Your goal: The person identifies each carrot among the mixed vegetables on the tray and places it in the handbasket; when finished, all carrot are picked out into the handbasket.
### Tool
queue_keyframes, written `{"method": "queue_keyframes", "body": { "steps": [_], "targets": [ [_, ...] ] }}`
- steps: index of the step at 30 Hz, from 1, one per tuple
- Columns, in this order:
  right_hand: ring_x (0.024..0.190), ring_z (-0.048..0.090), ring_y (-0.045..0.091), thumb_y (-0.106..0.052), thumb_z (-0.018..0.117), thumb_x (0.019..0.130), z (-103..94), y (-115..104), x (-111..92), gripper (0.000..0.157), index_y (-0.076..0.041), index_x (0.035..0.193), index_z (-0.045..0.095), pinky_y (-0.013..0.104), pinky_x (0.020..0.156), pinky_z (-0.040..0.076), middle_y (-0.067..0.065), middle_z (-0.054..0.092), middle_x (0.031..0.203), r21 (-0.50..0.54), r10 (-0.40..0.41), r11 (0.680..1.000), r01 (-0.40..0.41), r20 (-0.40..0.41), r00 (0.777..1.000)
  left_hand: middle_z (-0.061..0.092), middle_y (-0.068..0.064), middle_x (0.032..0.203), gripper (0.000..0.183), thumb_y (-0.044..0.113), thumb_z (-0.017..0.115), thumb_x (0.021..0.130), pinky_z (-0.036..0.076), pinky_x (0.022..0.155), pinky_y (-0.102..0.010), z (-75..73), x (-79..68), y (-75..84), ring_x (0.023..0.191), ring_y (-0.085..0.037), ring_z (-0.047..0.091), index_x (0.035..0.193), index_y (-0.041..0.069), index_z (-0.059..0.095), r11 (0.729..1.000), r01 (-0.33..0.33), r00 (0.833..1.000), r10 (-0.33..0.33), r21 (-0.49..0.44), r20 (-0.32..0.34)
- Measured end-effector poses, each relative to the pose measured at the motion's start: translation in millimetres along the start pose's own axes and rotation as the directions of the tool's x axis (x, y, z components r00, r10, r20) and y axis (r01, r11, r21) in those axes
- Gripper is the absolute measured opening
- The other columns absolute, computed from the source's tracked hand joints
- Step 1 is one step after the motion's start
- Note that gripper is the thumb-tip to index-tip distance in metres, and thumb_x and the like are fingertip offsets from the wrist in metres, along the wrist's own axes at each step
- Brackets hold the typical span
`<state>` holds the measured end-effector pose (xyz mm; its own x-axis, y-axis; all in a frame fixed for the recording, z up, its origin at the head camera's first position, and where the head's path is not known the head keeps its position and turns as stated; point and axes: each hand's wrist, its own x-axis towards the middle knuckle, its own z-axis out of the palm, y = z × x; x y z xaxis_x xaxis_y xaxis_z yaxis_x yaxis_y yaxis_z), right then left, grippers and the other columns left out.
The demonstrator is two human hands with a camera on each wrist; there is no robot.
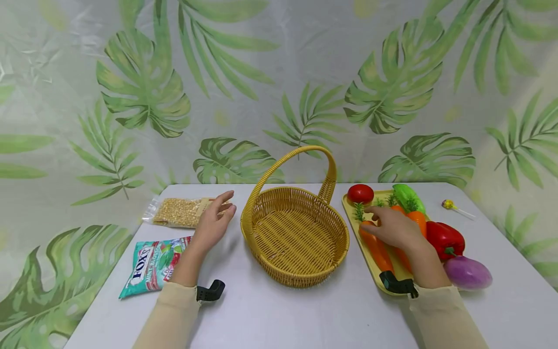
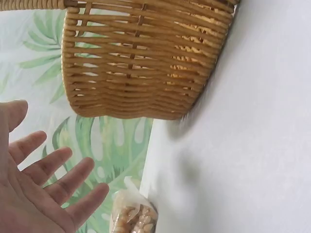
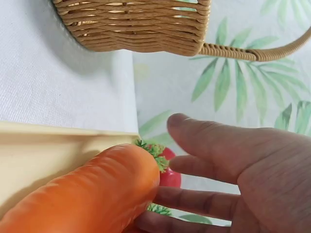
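Observation:
My left hand, fingers spread and holding nothing, hovers between the wicker basket and a clear bag of yellow kernels. The basket has a tall arched handle, and no items lie inside it. Over the yellow tray my right hand reaches in, its thumb held apart from loosely extended fingers. In the right wrist view, those fingers are right beside the leafy end of an orange carrot. More carrots lie partly hidden under this hand. A tomato sits at the tray's far end.
A green cucumber lies at the tray's far right. Along its right side are a red bell pepper and a purple eggplant. A lollipop lies farther right. The teal Fox's candy bag is at the left.

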<state>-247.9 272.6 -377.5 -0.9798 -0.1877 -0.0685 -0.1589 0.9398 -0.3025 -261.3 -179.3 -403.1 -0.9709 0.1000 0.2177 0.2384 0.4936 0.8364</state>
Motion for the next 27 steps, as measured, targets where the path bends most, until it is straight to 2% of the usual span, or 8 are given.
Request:
{"method": "queue_keyframes", "body": {
  "steps": [6, 12, 14, 18, 21, 27],
  "targets": [
    [0.103, 0.064, 0.034, -0.038, 0.069, 0.092, 1.2, 2, -1, 0.056, -0.007, 0.136, 0.058, 0.054, 0.084, 0.055, 0.019, 0.068, 0.118, 0.028, -0.027, 0.999, 0.026, 0.016, 1.000, 0.045, -0.008, 0.155, 0.047, 0.032, 0.049, 0.105, 0.042, 0.111, -0.052, 10.5, 1.7, -2.1, 0.138, -0.034, 0.048, 0.151, 0.021, 0.042, 0.987, 0.023, 0.999, -0.017, -0.161, 0.040],
    [0.101, 0.064, 0.032, -0.032, 0.073, 0.090, 2.8, 1, -2, 0.049, -0.007, 0.131, 0.062, 0.054, 0.088, 0.054, 0.018, 0.069, 0.114, 0.074, -0.061, 0.996, 0.057, 0.047, 0.997, 0.042, -0.006, 0.158, 0.047, 0.034, 0.047, 0.106, 0.043, 0.112, -0.051, 21.3, 1.2, -7.7, 0.144, -0.031, 0.042, 0.151, 0.020, 0.043, 0.945, 0.078, 0.993, -0.045, -0.318, 0.108],
    [0.102, 0.063, 0.033, -0.032, 0.073, 0.089, 3.6, 0, -2, 0.050, -0.007, 0.131, 0.062, 0.055, 0.088, 0.054, 0.018, 0.069, 0.115, 0.078, -0.065, 0.995, 0.061, 0.050, 0.997, 0.042, -0.001, 0.157, 0.046, 0.038, 0.047, 0.106, 0.043, 0.112, -0.048, 25.5, 0.9, -11.0, 0.144, -0.026, 0.041, 0.150, 0.024, 0.045, 0.926, 0.108, 0.990, -0.068, -0.361, 0.122],
    [0.104, 0.062, 0.035, -0.030, 0.074, 0.088, 5.2, 1, -2, 0.052, -0.006, 0.132, 0.061, 0.056, 0.091, 0.052, 0.020, 0.068, 0.118, 0.084, -0.069, 0.994, 0.064, 0.056, 0.996, 0.041, 0.004, 0.158, 0.049, 0.041, 0.049, 0.104, 0.040, 0.114, -0.044, 33.4, -0.6, -15.2, 0.144, -0.020, 0.040, 0.150, 0.026, 0.044, 0.888, 0.133, 0.986, -0.072, -0.441, 0.152],
    [0.106, 0.060, 0.036, -0.028, 0.075, 0.087, 6.4, 1, -1, 0.055, -0.005, 0.134, 0.058, 0.058, 0.093, 0.050, 0.021, 0.066, 0.121, 0.084, -0.075, 0.994, 0.069, 0.067, 0.995, 0.038, 0.003, 0.160, 0.050, 0.035, 0.051, 0.104, 0.036, 0.116, -0.040, 39.0, -1.2, -15.7, 0.146, -0.020, 0.039, 0.152, 0.024, 0.042, 0.853, 0.134, 0.983, -0.052, -0.504, 0.174],
    [0.109, 0.057, 0.037, -0.026, 0.077, 0.086, 9.3, -1, 0, 0.058, -0.005, 0.136, 0.057, 0.060, 0.097, 0.048, 0.022, 0.064, 0.126, 0.072, -0.077, 0.995, 0.071, 0.079, 0.994, 0.032, 0.004, 0.163, 0.053, 0.019, 0.049, 0.105, 0.039, 0.110, -0.019, 47.4, -0.7, -17.9, 0.147, -0.020, 0.035, 0.156, 0.020, 0.035, 0.787, 0.144, 0.982, -0.038, -0.600, 0.186]
  ]
}}
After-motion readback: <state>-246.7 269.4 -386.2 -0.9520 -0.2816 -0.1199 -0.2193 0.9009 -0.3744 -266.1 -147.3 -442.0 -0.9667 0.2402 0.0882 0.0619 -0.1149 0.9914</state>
